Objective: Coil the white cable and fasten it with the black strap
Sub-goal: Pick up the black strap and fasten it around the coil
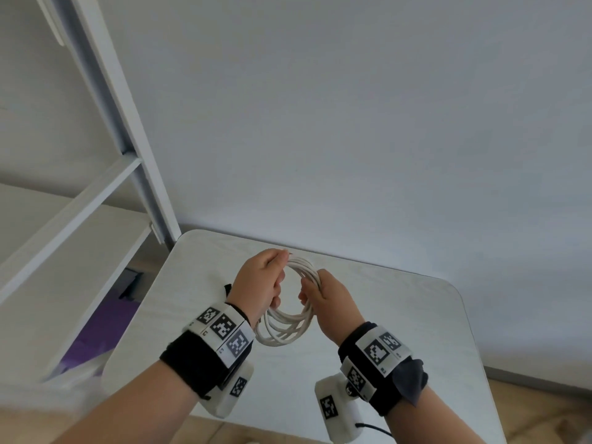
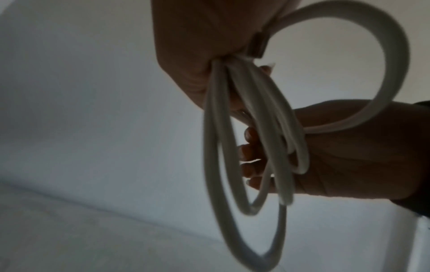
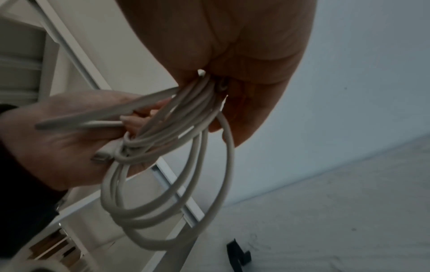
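The white cable (image 1: pixel 288 328) is wound into several loops and held up above the white table (image 1: pixel 416 331). My left hand (image 1: pixel 262 280) grips the coil's left side, fingers curled round the strands (image 2: pixel 251 128). On the coil's right side my right hand (image 1: pixel 323 299) holds the bundle (image 3: pixel 186 114) with curled fingers. A cable plug (image 3: pixel 102 156) shows against the left palm in the right wrist view. The black strap (image 3: pixel 237 255) lies on the table below the hands; in the head view only its tip (image 1: pixel 226 289) shows behind my left wrist.
A white shelf frame (image 1: pixel 128 149) stands at the left beside the table, with a lower shelf (image 1: pixel 64 238) and something purple (image 1: pixel 99 331) beneath. A plain wall (image 1: pixel 352 123) rises behind the table. The table's right edge (image 1: pixel 474 363) borders a wooden floor.
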Tool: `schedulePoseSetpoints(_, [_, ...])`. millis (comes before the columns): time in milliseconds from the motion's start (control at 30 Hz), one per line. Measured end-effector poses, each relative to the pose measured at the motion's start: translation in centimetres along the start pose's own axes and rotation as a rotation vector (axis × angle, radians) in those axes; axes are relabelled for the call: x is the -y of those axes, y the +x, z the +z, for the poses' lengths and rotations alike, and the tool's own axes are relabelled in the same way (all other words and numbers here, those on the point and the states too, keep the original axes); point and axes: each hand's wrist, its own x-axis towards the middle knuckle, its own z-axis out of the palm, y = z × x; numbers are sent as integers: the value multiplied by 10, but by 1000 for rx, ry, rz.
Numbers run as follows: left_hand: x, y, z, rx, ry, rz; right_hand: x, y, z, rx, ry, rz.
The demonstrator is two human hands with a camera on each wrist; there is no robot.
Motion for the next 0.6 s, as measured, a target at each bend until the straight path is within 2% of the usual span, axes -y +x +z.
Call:
schedulePoseSetpoints(200, [45,-6,-15,-97,69,-63,-23,-5,28,105,-157,-44])
schedulePoseSetpoints(333, [69,-13,-29,-126,73,-133,-36,-8,44,277,-198,-33])
schedulePoseSetpoints(467, [85,-21,-47,-153,169,-145,-33,-7,54,424,-174,-35])
schedulePoseSetpoints(533, [91,-25,-55,-167,185,-147,-28,-5,57,441,-116,-50])
schedulePoseSetpoints(600, [97,-29,-63,-177,186,-153,-28,0,59,409,-74,3])
